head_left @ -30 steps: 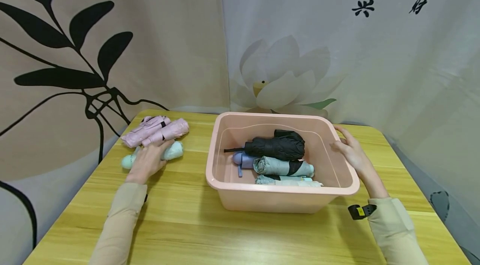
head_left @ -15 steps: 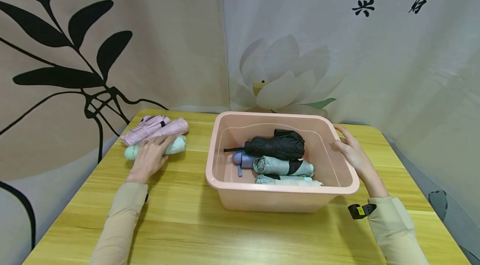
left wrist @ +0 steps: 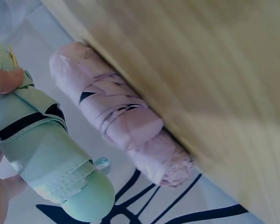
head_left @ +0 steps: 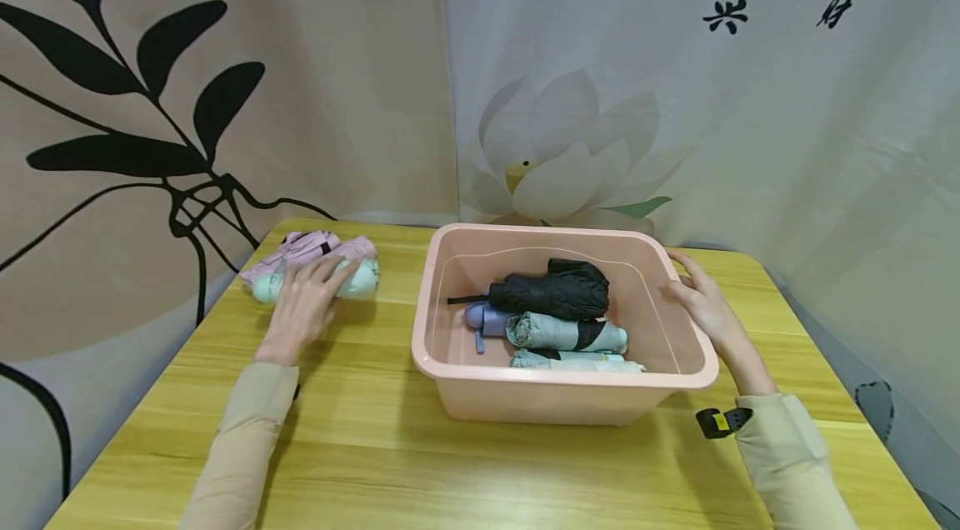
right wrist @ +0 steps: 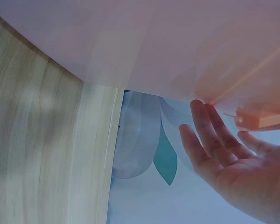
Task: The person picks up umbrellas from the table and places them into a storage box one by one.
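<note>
My left hand point(head_left: 303, 305) grips a mint-green folded umbrella point(head_left: 363, 280), fingers over its top. In the left wrist view the umbrella point(left wrist: 46, 149) shows a black strap and a rounded green end, with the thumb on one side and fingers on the other. Two pink-purple folded umbrellas point(head_left: 300, 249) lie just behind it on the table; they also show in the left wrist view as wrapped pink rolls point(left wrist: 112, 107). My right hand point(head_left: 705, 309) holds the right rim of a pink plastic bin point(head_left: 555, 397), thumb over the rim and fingers outside against the wall.
Inside the bin lie a black folded umbrella point(head_left: 551, 292), a blue one point(head_left: 491, 320) and light teal ones point(head_left: 562, 333). The bin stands on a yellow wood-grain table point(head_left: 360, 447). A printed curtain point(head_left: 360, 80) hangs behind the table's far edge.
The left hand has shifted the mint-green umbrella slightly back and to the right, so it now overlaps the pink-purple umbrellas more. The right hand and bin stay in place.
</note>
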A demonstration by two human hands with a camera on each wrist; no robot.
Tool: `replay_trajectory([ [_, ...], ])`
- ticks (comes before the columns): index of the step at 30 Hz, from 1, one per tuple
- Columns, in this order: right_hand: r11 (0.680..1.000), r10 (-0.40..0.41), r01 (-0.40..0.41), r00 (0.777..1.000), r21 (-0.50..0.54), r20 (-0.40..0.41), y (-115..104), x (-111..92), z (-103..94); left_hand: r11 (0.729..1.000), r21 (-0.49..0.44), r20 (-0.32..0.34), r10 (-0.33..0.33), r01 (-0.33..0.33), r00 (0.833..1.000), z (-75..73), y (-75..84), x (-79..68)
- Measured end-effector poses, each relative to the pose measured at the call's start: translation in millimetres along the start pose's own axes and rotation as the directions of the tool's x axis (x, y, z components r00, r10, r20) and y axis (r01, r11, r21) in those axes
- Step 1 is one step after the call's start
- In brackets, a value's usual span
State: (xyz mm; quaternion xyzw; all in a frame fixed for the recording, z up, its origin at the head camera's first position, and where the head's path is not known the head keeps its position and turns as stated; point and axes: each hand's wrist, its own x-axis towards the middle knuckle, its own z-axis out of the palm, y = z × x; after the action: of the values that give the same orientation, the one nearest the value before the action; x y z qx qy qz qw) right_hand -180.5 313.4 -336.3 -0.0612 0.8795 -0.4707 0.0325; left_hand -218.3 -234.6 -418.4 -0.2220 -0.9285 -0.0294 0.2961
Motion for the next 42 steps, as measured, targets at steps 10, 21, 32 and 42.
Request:
replay_trajectory([
  [10,1.000,0.001,-0.001,1.000,-0.005,-0.001,-2,-1,0.1,0.997,0.048,-0.102,0.063,-0.058,0.993,-15.5,8.8,13.1],
  [21,1.000,0.000,0.000,1.000,0.001,0.001,-2,0,-0.5,0.996,0.058,-0.167,0.081,-0.072,0.983,-35.0,22.0,27.4],
  [32,1.000,-0.006,0.006,1.000,0.001,-0.003,-2,0,-0.3,0.990,0.083,-0.252,0.129,-0.111,0.959,-59.1,38.0,46.3],
  [42,1.000,0.003,-0.003,1.000,-0.017,-0.004,-3,0,-0.4,0.980,0.112,-0.334,0.191,-0.163,0.923,-76.9,54.0,66.6],
])
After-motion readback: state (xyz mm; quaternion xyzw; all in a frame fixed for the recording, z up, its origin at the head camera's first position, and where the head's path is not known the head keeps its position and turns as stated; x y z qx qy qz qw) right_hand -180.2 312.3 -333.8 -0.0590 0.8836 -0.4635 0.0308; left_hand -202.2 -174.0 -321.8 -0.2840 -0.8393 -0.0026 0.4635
